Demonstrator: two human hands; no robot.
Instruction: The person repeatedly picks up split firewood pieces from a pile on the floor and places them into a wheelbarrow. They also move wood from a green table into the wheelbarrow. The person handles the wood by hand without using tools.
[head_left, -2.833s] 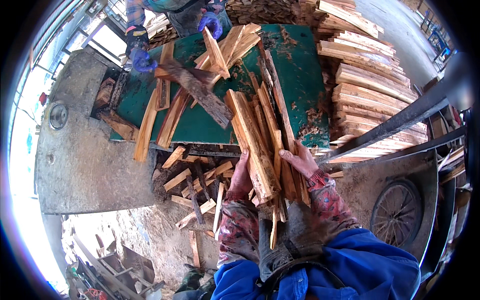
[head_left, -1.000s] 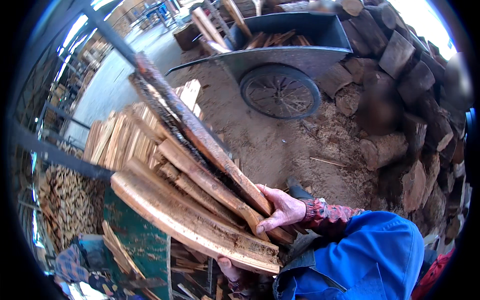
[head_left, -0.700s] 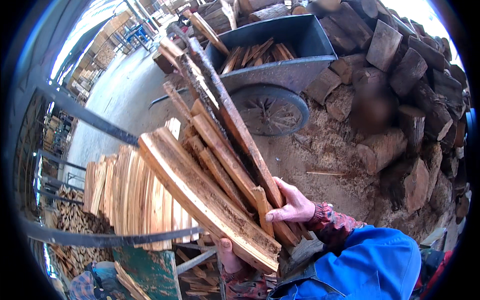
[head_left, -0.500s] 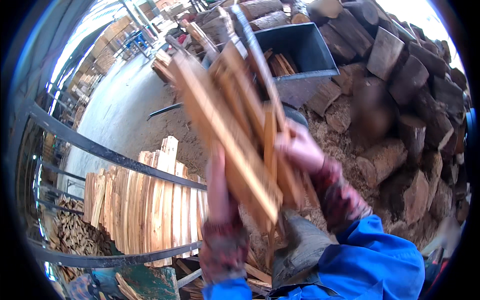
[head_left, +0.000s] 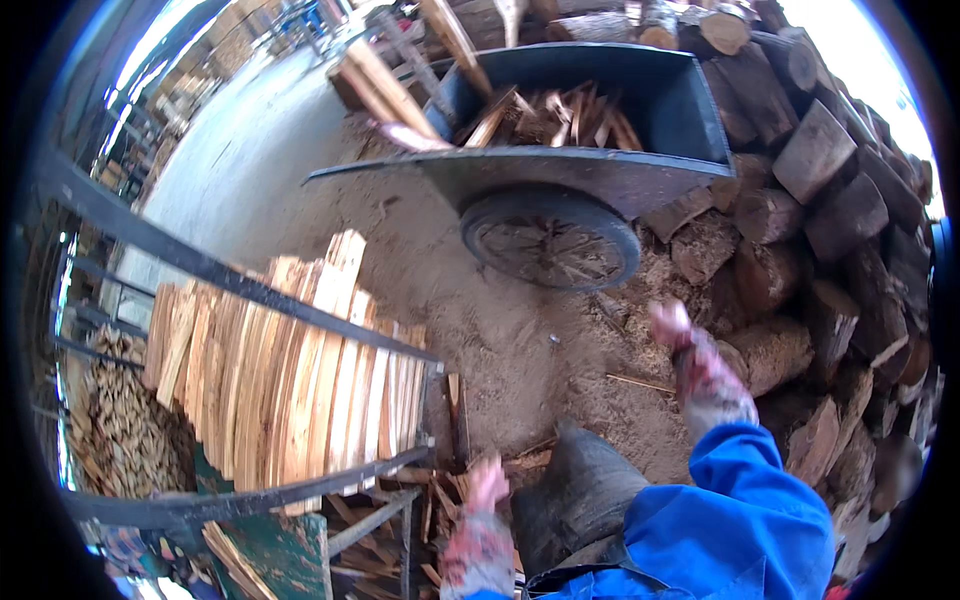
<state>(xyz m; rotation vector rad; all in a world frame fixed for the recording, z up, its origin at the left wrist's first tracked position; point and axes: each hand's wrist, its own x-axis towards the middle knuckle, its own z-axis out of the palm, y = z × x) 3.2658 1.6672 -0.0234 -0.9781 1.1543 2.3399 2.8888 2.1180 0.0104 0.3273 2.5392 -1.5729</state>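
My left hand (head_left: 487, 483) is low in the middle, beside my knee and near the end of the stacked wooden slats (head_left: 300, 370). It holds nothing, and its fingers look loosely extended, slightly blurred. My right hand (head_left: 670, 322) hangs over the sawdust-strewn ground below the cart's wheel (head_left: 550, 240); it too is empty, its fingers partly bent and apart. Ahead stands a dark metal cart (head_left: 600, 170) with split wood pieces (head_left: 560, 118) inside. Longer slats (head_left: 385, 85) rise at an angle by its left end.
Cut logs (head_left: 815, 155) are heaped along the right side. A black metal frame (head_left: 250, 290) surrounds the slat stack on the left. Small split wood (head_left: 130, 420) fills the far left. Scraps lie under a green board (head_left: 270, 555). A thin stick (head_left: 640, 383) lies on the ground.
Both hands have let go of the bundle of wooden slats and drawn apart, the left one down toward my knee. The cart and its wheel now show more fully.
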